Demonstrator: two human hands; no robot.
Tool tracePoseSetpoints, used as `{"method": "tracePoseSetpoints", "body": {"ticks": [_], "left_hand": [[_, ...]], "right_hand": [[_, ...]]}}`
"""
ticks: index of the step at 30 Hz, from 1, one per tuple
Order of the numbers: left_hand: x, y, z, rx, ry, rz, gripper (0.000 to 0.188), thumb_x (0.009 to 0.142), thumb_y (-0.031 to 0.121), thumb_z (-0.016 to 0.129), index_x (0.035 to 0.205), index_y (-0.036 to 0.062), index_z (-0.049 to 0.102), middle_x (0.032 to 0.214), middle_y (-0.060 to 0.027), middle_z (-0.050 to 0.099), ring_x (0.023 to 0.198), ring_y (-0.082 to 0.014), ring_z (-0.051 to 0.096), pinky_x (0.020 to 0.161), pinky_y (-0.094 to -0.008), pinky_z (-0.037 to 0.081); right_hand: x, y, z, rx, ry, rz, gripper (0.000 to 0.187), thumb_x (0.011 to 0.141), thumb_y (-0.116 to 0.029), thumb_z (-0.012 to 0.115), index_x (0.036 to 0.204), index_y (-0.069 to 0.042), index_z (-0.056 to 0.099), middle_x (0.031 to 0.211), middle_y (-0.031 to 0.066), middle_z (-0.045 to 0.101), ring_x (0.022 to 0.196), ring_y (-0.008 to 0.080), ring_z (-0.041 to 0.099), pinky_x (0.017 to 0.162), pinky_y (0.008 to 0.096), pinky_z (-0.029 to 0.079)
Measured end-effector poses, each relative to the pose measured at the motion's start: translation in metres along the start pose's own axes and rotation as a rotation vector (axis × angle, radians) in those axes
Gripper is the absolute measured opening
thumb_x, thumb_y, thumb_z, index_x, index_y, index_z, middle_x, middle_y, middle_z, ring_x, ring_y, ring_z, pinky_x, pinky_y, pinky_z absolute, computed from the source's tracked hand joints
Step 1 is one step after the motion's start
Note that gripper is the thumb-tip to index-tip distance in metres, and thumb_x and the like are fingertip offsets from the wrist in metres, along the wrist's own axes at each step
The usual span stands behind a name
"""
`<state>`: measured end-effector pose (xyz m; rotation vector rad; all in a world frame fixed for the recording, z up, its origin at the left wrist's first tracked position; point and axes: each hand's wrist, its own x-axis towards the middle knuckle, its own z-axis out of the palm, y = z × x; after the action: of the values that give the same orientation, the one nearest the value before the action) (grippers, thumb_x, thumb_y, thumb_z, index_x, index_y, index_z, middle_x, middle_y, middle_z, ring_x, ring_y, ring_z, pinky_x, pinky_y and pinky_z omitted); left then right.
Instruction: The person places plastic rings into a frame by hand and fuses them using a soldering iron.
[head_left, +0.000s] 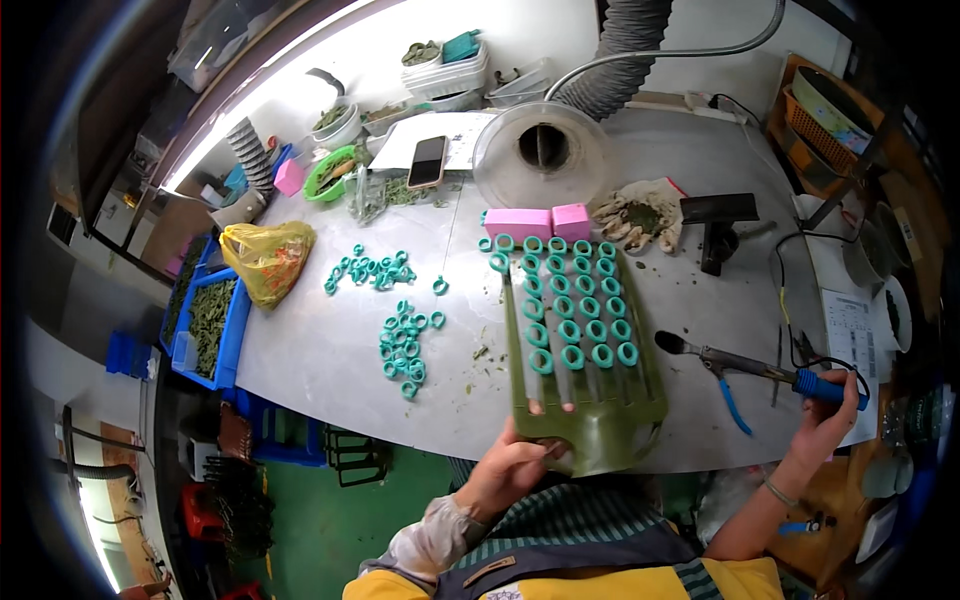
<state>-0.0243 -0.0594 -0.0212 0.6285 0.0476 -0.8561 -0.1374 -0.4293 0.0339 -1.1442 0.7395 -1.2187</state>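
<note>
A dark green plastic tray (pixel 600 425) lies in front of me, its near end at the table's edge. Several teal rings (pixel 563 307) stand on it in rows. My left hand (pixel 503 470) is closed around the tray's near left corner, thumb on top; some fingers are hidden beneath. In my right hand (pixel 830 415), at the right, is an electric soldering iron (pixel 745 362), gripped by its blue handle. Its dark, spoon-shaped tip points left, just off the tray's right side. Loose teal rings lie in two heaps, one farther (pixel 370 270) and one nearer (pixel 403 345).
Pink blocks (pixel 518 222) touch the tray's far end. Behind them stands an extraction hood (pixel 490 165) with a grey hose. Blue-handled pliers (pixel 735 405), a black stand (pixel 715 230) and a soiled glove (pixel 610 215) lie right. A yellow bag (pixel 265 260) and blue bin (pixel 232 340) are left.
</note>
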Motion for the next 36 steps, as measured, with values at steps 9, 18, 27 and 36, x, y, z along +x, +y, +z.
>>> {"method": "tracePoseSetpoints", "body": {"ticks": [9, 18, 27, 36], "left_hand": [[-0.012, 0.063, 0.091, 1.570, -0.330, 0.427, 0.060, 0.068, 0.038, 0.087, 0.114, 0.0056, 0.064, 0.105, -0.0072, 0.060, 0.094, -0.0219, 0.044, 0.087, -0.0349, 0.031], [0.053, -0.023, 0.080, 2.169, -0.107, 0.578, 0.053, 0.078, 0.052, 0.072, 0.108, 0.0083, 0.066, 0.076, -0.0088, 0.054, 0.081, -0.0255, 0.043, 0.075, -0.0389, 0.030], [0.071, -0.040, 0.075, 2.245, -0.046, 0.517, 0.047, 0.082, 0.047, 0.069, 0.106, 0.0066, 0.063, 0.078, -0.0113, 0.055, 0.082, -0.0271, 0.047, 0.074, -0.0395, 0.034], [0.090, 0.120, -0.048, 2.288, 0.461, 0.817, 0.032, 0.078, -0.001, 0.062, 0.110, 0.0017, 0.060, 0.097, -0.0158, 0.060, 0.090, -0.0358, 0.058, 0.080, -0.0421, 0.049]], "right_hand": [[0.018, 0.002, -0.026, 0.237, 0.192, -0.021, 0.027, 0.094, -0.030, 0.061, 0.085, -0.005, 0.063, 0.078, 0.0024, 0.061, 0.057, 0.0085, 0.048, 0.051, 0.0206, 0.038], [0.015, 0.002, -0.033, 0.256, 0.206, -0.023, 0.025, 0.094, -0.027, 0.062, 0.086, -0.004, 0.063, 0.078, 0.0023, 0.062, 0.057, 0.0077, 0.050, 0.053, 0.0187, 0.041], [0.020, 0.014, -0.034, 0.213, 0.179, -0.026, 0.026, 0.094, -0.029, 0.061, 0.088, -0.004, 0.064, 0.082, 0.0033, 0.063, 0.057, 0.0089, 0.049, 0.056, 0.0198, 0.040], [0.021, 0.024, -0.029, 0.150, 0.121, 0.004, 0.028, 0.095, -0.030, 0.060, 0.092, -0.003, 0.066, 0.082, 0.0022, 0.064, 0.058, 0.0090, 0.051, 0.055, 0.0194, 0.041]]}}
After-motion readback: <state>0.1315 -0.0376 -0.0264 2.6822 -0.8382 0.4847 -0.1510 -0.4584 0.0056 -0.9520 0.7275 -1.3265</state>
